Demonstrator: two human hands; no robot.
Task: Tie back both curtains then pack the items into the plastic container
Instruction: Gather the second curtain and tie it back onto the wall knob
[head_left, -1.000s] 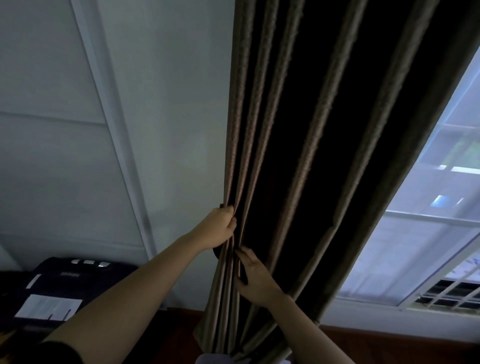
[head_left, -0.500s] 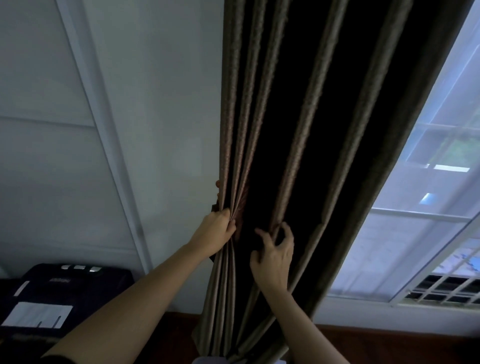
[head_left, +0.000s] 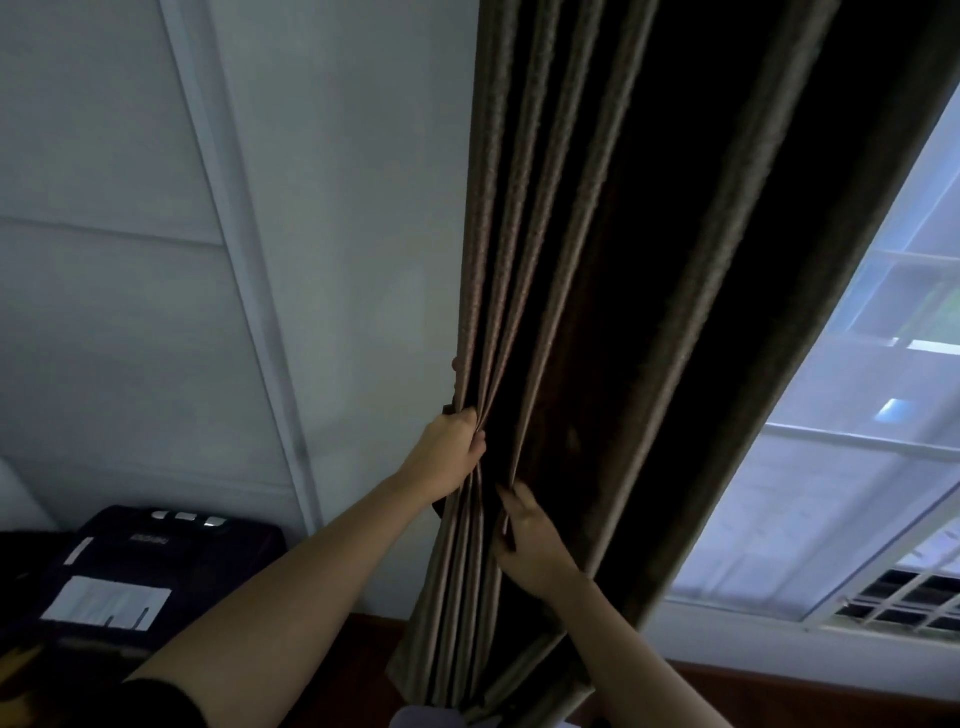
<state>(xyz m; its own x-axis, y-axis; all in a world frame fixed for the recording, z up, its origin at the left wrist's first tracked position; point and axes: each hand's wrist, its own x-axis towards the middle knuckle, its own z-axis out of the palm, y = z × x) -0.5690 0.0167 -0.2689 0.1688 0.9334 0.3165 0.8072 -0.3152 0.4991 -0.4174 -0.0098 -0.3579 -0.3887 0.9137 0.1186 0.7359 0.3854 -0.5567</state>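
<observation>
The fingers of my left hand (head_left: 451, 453) curl round the gathered folds at the left edge of the curtain (head_left: 613, 260); the fabric hides their tips. My right hand (head_left: 531, 540), just below, pinches one fold between thumb and fingers. Both forearms reach upward. The window (head_left: 857, 467) lies right of the curtain, and a dark machine (head_left: 156, 561) sits to its lower left.
</observation>
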